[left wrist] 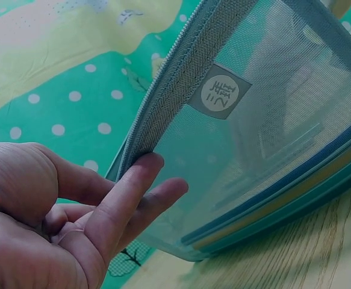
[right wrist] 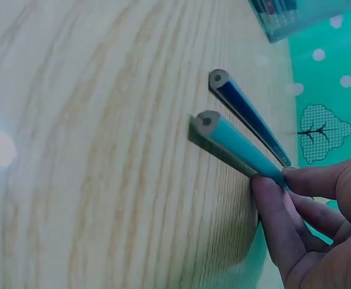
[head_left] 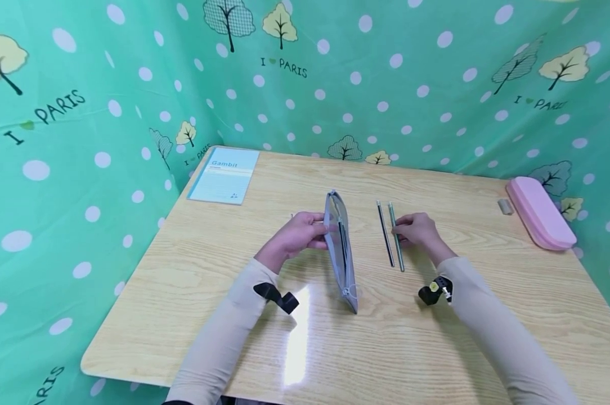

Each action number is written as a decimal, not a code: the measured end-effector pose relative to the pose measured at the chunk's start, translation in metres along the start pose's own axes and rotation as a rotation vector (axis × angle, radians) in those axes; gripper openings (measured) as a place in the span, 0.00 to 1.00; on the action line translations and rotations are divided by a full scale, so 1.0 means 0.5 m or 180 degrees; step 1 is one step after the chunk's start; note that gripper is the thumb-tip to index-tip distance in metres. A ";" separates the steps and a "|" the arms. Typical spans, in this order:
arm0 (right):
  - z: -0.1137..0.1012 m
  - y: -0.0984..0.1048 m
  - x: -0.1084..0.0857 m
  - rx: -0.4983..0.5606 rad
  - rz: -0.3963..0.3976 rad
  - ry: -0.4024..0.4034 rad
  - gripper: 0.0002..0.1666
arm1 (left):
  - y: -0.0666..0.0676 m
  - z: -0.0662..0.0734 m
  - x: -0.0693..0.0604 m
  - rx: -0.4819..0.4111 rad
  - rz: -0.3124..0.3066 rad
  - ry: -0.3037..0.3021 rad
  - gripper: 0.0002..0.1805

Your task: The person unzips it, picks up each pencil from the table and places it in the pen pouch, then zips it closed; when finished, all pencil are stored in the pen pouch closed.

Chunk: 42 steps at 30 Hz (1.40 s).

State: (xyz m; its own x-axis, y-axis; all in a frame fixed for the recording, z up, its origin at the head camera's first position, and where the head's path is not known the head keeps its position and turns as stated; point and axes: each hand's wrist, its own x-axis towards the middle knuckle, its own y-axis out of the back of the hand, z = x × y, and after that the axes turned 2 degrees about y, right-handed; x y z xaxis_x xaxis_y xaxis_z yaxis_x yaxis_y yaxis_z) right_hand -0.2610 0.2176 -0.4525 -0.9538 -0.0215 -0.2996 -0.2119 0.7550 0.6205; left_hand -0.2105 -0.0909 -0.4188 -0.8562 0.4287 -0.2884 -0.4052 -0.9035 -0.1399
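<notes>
A grey mesh zipper pouch stands on its edge on the table, its zipper side up. My left hand pinches the pouch's zipper edge between thumb and fingers. Through the mesh in the left wrist view, several pencils lie along the pouch's bottom. With thumb and fingertips my right hand pinches a green pencil, which in the right wrist view appears turquoise with a flat, unsharpened end. Beside it, to the left, a dark blue pencil lies on the table, untouched.
A light blue notebook lies at the table's back left corner. At the right stand a pink pencil case and a small grey eraser. A green patterned curtain borders the wooden table behind and at both sides.
</notes>
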 end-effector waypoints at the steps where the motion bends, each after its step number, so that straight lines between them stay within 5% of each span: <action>1: 0.001 0.003 -0.001 0.0107 -0.0031 -0.0020 0.25 | 0.000 0.001 0.000 0.0012 -0.0003 -0.0003 0.23; 13: 0.011 0.025 -0.018 0.1491 -0.0431 -0.0172 0.32 | 0.000 0.001 0.003 0.0077 -0.0036 -0.0028 0.23; 42: -0.139 -0.029 -0.135 0.2058 -0.0904 0.0230 0.30 | -0.005 0.001 0.000 0.0020 -0.0033 -0.0050 0.21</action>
State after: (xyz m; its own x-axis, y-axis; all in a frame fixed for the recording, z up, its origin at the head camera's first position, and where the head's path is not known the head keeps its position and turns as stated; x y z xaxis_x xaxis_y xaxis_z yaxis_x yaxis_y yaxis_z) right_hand -0.2082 0.1625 -0.3908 -0.8969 -0.3015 -0.3234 -0.3069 0.9511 -0.0356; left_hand -0.2097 -0.0888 -0.4182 -0.8568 0.4381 -0.2719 -0.4162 -0.8989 -0.1369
